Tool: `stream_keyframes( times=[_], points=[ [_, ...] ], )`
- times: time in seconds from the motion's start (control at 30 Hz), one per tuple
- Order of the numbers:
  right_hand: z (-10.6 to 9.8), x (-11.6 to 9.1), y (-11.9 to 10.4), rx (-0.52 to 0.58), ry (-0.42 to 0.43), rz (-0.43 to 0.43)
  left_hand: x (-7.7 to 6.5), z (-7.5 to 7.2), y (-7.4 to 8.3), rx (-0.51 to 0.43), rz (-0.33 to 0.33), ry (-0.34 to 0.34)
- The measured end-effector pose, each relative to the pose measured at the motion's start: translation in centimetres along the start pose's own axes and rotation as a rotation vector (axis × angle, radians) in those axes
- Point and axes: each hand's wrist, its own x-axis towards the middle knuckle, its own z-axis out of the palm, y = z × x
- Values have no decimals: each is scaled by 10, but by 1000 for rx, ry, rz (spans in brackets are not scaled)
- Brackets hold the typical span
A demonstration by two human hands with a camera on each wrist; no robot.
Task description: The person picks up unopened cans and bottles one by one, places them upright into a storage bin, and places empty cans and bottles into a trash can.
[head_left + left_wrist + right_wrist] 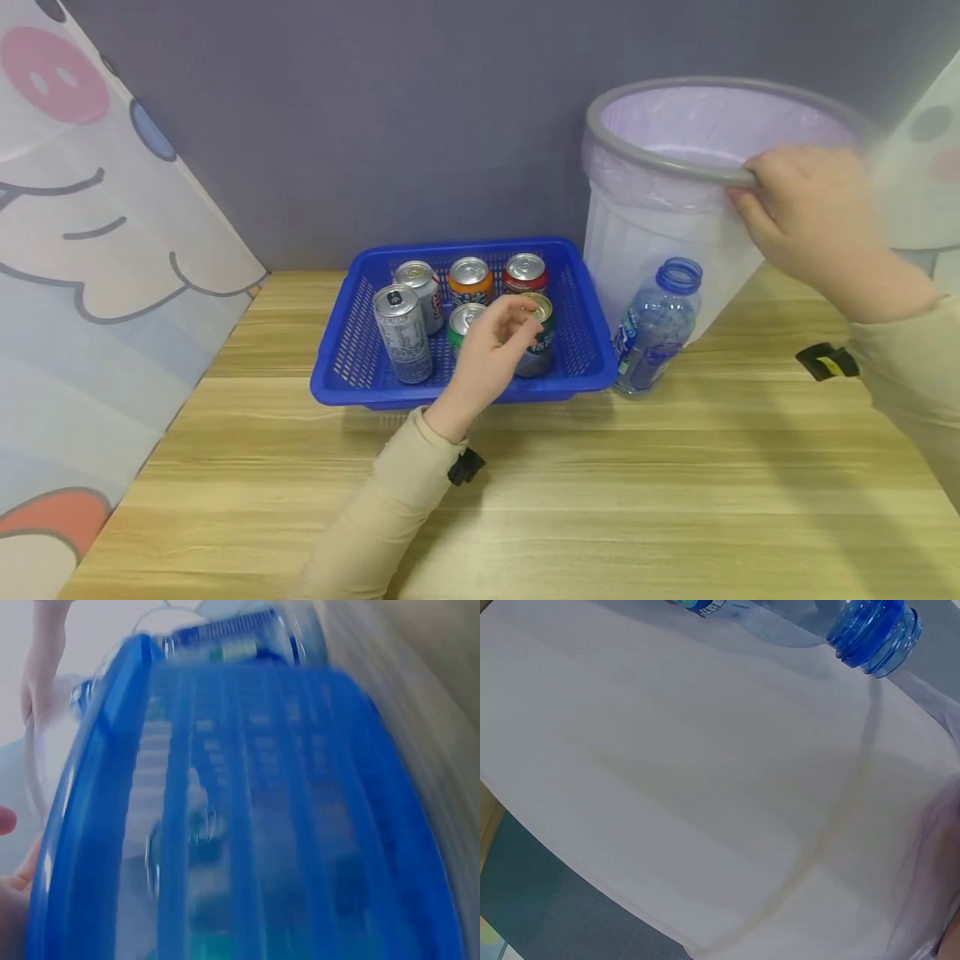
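A blue plastic basket (345,367) holds several drink cans, among them a tall grey can (405,342), an orange can (471,287) and a dark green can (538,350). Over the basket's near side is my left hand (487,350), its fingers loosely bent beside the dark green can, nothing visibly held. It partly covers a green-topped can (467,318). My right hand (817,221) grips the grey rim of a white trash bin (622,233) lined with a pale purple bag (675,125). The basket's slotted wall (240,810) blurs across the left wrist view.
An uncapped clear blue bottle (660,329) leans slightly in front of the bin, close to the basket's right corner; its blue neck (874,634) shows in the right wrist view. Everything stands on a wood-grain table (562,500) against a grey panel (412,125).
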Motion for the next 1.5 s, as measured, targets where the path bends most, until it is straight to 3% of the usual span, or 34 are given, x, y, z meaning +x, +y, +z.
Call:
stream_keyframes(
  times=[0.17, 0.33, 0.53, 0.97, 1.23, 1.5],
  points=[
    [0, 0, -1, -17, -28, 32, 16, 34, 6, -14, -96, -54],
    [0, 1, -2, -27, -47, 54, 29, 65, 10, 32, -180, -81],
    [2, 2, -5, -26, -21, 41, 38, 90, 13, 116, -212, -95],
    [12, 3, -4, -17, 92, -26, 48, 114, 11, 350, -149, -68],
    [16, 0, -1, 8, 177, -48, 53, 128, 11, 439, -156, -39],
    [17, 0, -2, 4, 192, -31, 54, 130, 15, 487, -174, -47]
  ],
)
